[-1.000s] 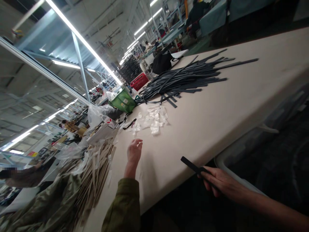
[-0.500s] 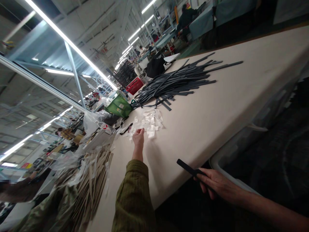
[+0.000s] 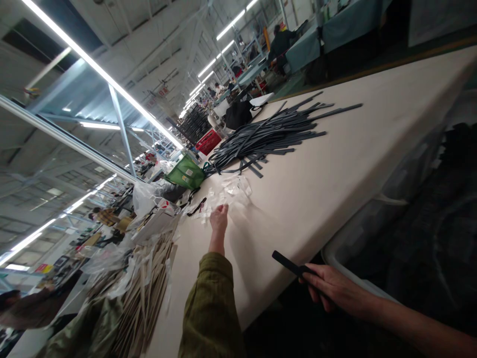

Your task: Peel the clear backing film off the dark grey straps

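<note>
My left hand (image 3: 219, 217), in a green sleeve, is raised over the table with its fingers pinched. It is at the near edge of a loose pile of clear plastic pieces (image 3: 238, 188); what the fingertips hold is hidden. Beside it on the left lies a small black strip-like item (image 3: 197, 207). My right hand (image 3: 328, 286) is closed round a flat dark strip (image 3: 286, 262) at the table's near edge. The strip's rounded end sticks out up and to the left. Farther along the table lies a large heap of long dark strips (image 3: 268, 132).
The pale table (image 3: 298, 199) slants across the view. A green bag (image 3: 186, 171) and a red basket (image 3: 207, 141) stand beyond the plastic. Long tan strips (image 3: 149, 288) lie at left. A large translucent bin (image 3: 346, 268) sits below right. A person (image 3: 33, 306) is at far left.
The view has shifted slightly. My left hand has moved a little right against the pile, and the plastic at its near side has been disturbed. My right hand keeps its hold on the strip.
</note>
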Motion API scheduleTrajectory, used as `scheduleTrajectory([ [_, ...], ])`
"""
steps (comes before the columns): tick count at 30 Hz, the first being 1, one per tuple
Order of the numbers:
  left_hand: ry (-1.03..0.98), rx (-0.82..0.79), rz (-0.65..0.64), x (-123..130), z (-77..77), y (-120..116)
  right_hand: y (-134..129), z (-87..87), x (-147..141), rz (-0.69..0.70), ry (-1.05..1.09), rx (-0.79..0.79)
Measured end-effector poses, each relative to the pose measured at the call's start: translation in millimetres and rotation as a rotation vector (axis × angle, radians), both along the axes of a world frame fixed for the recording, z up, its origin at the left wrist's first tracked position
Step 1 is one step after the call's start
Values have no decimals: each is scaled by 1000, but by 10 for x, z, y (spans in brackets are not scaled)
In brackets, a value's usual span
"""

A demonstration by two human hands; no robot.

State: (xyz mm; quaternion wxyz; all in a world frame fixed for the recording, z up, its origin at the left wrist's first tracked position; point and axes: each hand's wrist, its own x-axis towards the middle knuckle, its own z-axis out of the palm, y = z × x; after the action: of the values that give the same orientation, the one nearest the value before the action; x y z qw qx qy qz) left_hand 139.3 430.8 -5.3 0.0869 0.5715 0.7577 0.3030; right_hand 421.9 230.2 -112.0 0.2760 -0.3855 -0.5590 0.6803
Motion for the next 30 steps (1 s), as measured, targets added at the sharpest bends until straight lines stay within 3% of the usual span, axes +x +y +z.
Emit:
scheduleTrajectory([
  [7,-535,320,-27,1,720,117,-9,30,0,-30,18,3],
  [11,-731,361,-107,71,922,-118,-13,114,77,-171,107,56],
  [16,-879,240,-177,278,742,-684,98,376,135,-265,145,130],
  [21,-997,111,-208,507,489,-1157,320,809,-75,-170,214,245],
  [26,-1081,77,-241,645,408,-1301,424,1009,-411,11,120,512],
  [30,-1200,92,-164,679,400,-1285,372,993,-571,38,58,535],
])
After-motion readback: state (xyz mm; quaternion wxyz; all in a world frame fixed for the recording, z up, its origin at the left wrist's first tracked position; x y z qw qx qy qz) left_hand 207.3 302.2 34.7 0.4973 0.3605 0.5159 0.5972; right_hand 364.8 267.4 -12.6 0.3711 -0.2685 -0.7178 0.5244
